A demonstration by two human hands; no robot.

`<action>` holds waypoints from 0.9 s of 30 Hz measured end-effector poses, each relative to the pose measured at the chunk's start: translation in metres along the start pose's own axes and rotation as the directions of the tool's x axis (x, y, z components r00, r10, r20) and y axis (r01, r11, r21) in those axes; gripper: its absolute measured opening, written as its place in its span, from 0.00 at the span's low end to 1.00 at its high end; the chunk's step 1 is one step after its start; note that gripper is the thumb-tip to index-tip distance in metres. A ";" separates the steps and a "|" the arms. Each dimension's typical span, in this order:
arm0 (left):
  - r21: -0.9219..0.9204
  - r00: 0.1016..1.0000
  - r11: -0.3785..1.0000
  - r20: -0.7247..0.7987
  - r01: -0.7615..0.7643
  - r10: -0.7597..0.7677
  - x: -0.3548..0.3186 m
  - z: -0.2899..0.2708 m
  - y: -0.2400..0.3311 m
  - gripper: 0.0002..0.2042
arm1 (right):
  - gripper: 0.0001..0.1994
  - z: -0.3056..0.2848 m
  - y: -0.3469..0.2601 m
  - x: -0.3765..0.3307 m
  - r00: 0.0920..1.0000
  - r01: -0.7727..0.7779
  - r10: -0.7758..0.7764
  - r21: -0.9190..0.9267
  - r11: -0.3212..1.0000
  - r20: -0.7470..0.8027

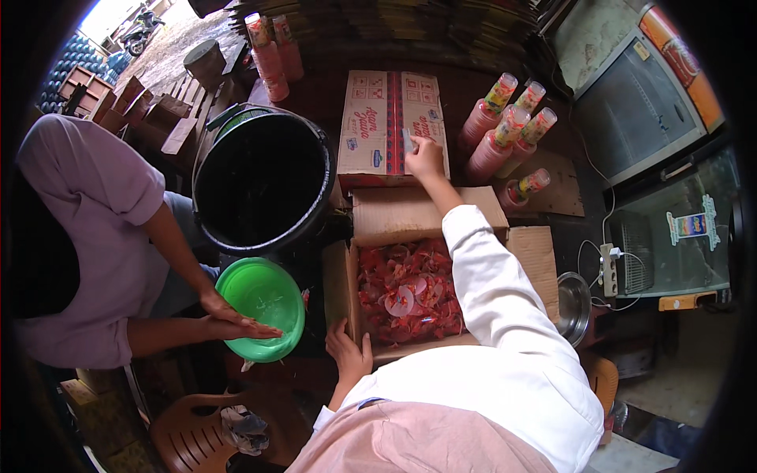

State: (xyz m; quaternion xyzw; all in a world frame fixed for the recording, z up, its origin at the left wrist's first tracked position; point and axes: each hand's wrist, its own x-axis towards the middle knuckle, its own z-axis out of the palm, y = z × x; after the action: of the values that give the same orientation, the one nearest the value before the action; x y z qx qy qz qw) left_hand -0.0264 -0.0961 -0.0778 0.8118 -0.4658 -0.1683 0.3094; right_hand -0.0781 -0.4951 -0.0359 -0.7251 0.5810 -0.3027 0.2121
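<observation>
My right hand [426,158] reaches far forward in a white sleeve and lies on top of a closed printed cardboard box [378,118]. Its fingertips touch a small pale strip beside the box's middle seam; whether they grip it is unclear. My left hand [351,351] holds the near left edge of an open cardboard box [394,213]. That box is filled with small red sealed cups [410,296], some showing round white lids.
At the left, a person in a purple shirt presses both hands on a green plastic bowl [264,303]. A large black bucket [260,177] stands behind it. Several tall stacks of pink cups [505,126] lean at the right. A metal bowl [574,303] and a power strip [609,268] lie further right.
</observation>
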 end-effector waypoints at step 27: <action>-0.080 0.979 0.985 -0.129 0.150 -0.159 -0.038 0.056 -0.076 0.26 | 0.18 0.080 0.012 0.209 0.991 0.092 -0.113 -0.240 0.966 -0.075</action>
State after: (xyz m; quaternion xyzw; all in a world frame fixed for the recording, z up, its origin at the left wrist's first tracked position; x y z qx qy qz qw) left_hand -0.0276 -0.0546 -0.1700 0.8437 -0.3730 -0.1526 0.3546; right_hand -0.0023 -0.7041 -0.0625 -0.7601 0.5836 -0.2737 0.0824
